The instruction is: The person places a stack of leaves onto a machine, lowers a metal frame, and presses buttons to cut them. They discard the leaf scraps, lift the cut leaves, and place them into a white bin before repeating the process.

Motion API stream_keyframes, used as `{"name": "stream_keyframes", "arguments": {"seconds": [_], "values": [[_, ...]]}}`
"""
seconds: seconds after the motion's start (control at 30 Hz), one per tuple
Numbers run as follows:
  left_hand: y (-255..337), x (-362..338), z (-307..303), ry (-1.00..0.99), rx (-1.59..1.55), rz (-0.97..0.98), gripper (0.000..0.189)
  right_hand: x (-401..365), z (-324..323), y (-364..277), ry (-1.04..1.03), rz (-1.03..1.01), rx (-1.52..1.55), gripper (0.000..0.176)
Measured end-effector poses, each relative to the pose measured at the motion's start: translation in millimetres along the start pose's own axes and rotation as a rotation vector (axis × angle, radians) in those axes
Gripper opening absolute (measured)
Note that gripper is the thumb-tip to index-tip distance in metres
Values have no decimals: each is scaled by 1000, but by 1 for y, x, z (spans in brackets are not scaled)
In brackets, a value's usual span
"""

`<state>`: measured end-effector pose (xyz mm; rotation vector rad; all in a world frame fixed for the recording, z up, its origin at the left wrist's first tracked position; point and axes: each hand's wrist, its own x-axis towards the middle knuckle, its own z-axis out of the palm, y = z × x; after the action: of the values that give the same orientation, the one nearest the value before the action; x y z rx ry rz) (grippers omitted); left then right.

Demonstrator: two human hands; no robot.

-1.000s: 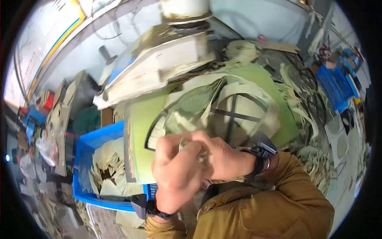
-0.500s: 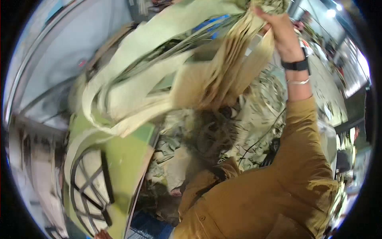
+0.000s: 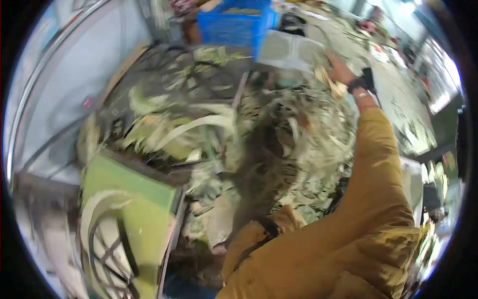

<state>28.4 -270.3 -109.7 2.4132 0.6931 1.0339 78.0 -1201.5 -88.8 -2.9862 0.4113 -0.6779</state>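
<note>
My right hand (image 3: 342, 71) is stretched out at the upper right, fingers apart, over the edge of a heap of pale green and cream scraps (image 3: 318, 144). A small cream piece (image 3: 338, 88) shows right at its fingers. Left of the heap, pale curved strips (image 3: 209, 122) lie blurred in a loose tangle. On the green board (image 3: 144, 194) at lower left rests a black curved frame with crossing ribs (image 3: 110, 257), a pale curved strip (image 3: 94, 204) beside it. My left hand is out of view.
A blue crate (image 3: 231, 27) stands at the back, beside a light grey panel (image 3: 289, 50). More scraps lie across the floor (image 3: 393, 94) at right. A large pale panel (image 3: 74, 74) borders the left side.
The large bunch of pale strips has left my right hand, which has moved down and away. My left hand, at the bottom edge before, is no longer visible.
</note>
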Motion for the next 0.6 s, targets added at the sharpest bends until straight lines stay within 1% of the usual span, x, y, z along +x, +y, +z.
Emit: {"name": "stream_keyframes", "arguments": {"seconds": [0.03, 0.07, 0.1, 0.13, 0.17, 0.2, 0.23, 0.27, 0.3, 0.33, 0.37, 0.4, 0.43, 0.47, 0.53, 0.57, 0.6], "values": [[-14, 2, -5, -12, -19, -39, 44, -7, 15, 7, -284, 112, -20, 73], [-12, 0, -13, -34, -110, -66, 40, -11, 53, 22, -345, 70, -267, 92], [-15, 0, -16, -43, -192, -89, 47, -4, 88, 34, -339, 125, -128, 89], [-52, 5, -15, -1, -26, 29, 46, 2, 101, 0, -234, -36, -74, 76], [-48, 0, -10, 52, -118, -74, 52, 20, 130, -37, -153, -69, -35, 66], [-41, -2, -18, -51, -85, -57, 66, 34, 123, -119, -184, -88, 166, 59], [-78, 1, -15, -60, 220, 238, 75, 43, 106, -203, -226, -93, 353, 51], [-58, 3, -19, -185, 169, 95, 78, 44, 93, -286, -245, -156, 408, 51], [-59, 4, -20, -250, 157, 84, 76, 41, 75, -362, -381, -197, 527, 45], [-85, 1, -14, -282, 95, 85, 71, 36, 60, -427, -514, -231, 624, 39], [-74, 7, -17, -393, 22, 138, 60, 30, 60, -477, -540, -500, 763, 35], [-73, 11, -17, -446, 104, 204, 50, 16, 53, -534, -615, -605, 980, 30], [-67, 13, -17, -448, 204, 295, 43, 7, 61, -579, -536, -826, 797, 28], [-71, 16, -16, -425, 189, 321, 41, -4, 64, -627, -490, -1025, 792, 28], [-76, 19, -12, -371, 220, 403, 35, -29, 63, -710, -609, -1106, 516, 31], [-73, 22, -14, -375, 273, 405, 34, -40, 76, -737, -454, -1207, 559, 34], [-79, 25, -13, -384, 258, 429, 35, -47, 85, -758, -298, -1302, 597, 37]]}}
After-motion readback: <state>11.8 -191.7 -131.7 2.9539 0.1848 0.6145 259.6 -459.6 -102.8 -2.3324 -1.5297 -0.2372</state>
